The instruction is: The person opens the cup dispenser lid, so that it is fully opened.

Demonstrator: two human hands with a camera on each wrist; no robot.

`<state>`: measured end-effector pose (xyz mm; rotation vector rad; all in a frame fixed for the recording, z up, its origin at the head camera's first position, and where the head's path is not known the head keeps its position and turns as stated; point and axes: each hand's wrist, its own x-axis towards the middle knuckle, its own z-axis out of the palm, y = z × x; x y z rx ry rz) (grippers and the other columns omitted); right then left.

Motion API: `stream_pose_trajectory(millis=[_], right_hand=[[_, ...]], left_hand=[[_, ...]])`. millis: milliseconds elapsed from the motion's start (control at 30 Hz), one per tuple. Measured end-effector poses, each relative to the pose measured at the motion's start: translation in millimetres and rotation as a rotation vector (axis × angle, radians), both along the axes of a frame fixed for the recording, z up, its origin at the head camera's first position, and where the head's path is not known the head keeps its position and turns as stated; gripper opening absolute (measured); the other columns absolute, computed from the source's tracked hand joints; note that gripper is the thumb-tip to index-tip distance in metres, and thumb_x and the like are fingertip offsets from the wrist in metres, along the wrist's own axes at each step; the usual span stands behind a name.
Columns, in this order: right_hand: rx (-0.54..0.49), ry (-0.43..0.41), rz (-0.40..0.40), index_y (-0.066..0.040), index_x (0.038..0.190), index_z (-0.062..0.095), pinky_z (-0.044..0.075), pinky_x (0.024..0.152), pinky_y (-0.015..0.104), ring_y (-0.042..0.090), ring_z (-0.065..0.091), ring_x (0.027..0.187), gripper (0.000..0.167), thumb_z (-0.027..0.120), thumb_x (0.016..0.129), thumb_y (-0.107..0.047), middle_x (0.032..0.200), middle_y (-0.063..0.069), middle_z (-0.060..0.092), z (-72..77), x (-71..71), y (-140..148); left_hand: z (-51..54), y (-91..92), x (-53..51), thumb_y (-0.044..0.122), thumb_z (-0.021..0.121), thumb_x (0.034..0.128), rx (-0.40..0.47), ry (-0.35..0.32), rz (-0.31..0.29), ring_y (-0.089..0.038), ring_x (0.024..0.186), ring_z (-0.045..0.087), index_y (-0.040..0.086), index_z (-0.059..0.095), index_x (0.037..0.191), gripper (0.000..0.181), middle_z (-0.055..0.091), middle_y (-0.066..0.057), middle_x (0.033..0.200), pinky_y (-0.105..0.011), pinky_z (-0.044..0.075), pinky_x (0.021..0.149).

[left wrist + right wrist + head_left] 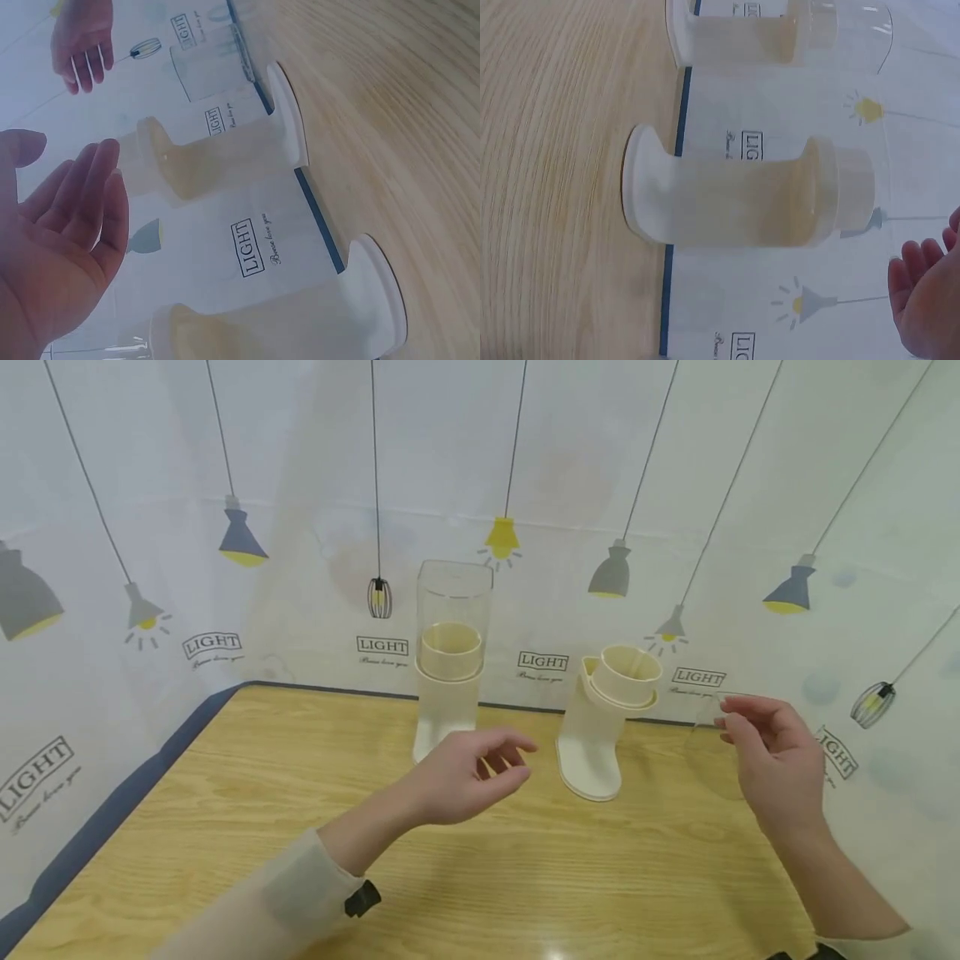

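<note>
My left hand [468, 777] hovers over the table in front of a cream plastic stand [444, 706], fingers loosely bent with nothing between them. On top of this stand a clear cylinder [453, 589] fits around its collar. To the right is a matching cream stand [588, 752] with a bare round collar and a flat foot. A second clear cylinder [214, 67] stands on the table at the far right. My right hand [780, 768] overlaps it in the head view, but the left wrist view puts a gap between them; this hand's fingers are relaxed.
The wooden table [262, 802] has a dark blue strip [135, 777] along its left and back edges. Behind and beside it hangs a pale cloth [300, 568] printed with lamps.
</note>
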<state>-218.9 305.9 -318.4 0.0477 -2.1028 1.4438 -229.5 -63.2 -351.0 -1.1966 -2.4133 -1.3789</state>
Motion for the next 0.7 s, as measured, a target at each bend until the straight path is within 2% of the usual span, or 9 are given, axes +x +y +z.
stream_pose_trajectory(millis=[67,200,467,700], right_hand=[[0.012,0.036,0.081,0.003,0.120,0.064,0.053,0.079,0.014,0.011,0.065,0.093,0.023,0.060,0.101,-0.010,0.108,0.003,0.066,2.2,4.6,-10.3],[0.105,0.058,0.173,0.003,0.118,0.063,0.054,0.080,0.016,0.014,0.064,0.096,0.020,0.058,0.102,-0.008,0.112,0.008,0.064,3.9,12.0,-29.5],[0.312,0.087,0.235,-0.012,0.112,0.069,0.050,0.075,0.017,0.014,0.063,0.093,0.013,0.063,0.100,-0.010,0.105,0.000,0.067,10.3,23.1,-70.1],[0.392,0.090,0.327,-0.016,0.112,0.069,0.050,0.084,0.020,0.011,0.062,0.098,0.014,0.064,0.099,-0.012,0.108,-0.003,0.067,17.2,21.1,-98.3]], left_hand=[[1.0,-6.7,1.7,0.022,0.064,0.0991,0.013,0.003,0.000,-0.007,0.084,0.065,0.018,0.067,0.121,0.022,0.069,0.011,0.097,-0.029,0.057,0.071],[3.5,-19.8,4.9,0.019,0.065,0.0989,0.024,-0.015,0.009,-0.007,0.086,0.065,0.018,0.068,0.122,0.023,0.069,0.010,0.097,-0.031,0.057,0.072],[13.3,-47.6,7.9,0.019,0.064,0.0995,0.009,-0.003,0.074,-0.009,0.084,0.065,0.019,0.066,0.124,0.024,0.070,0.008,0.096,-0.030,0.057,0.073],[15.6,-77.9,0.3,0.023,0.066,0.0994,0.021,-0.034,0.180,-0.011,0.083,0.065,0.020,0.066,0.125,0.026,0.069,0.007,0.094,-0.033,0.056,0.076]])
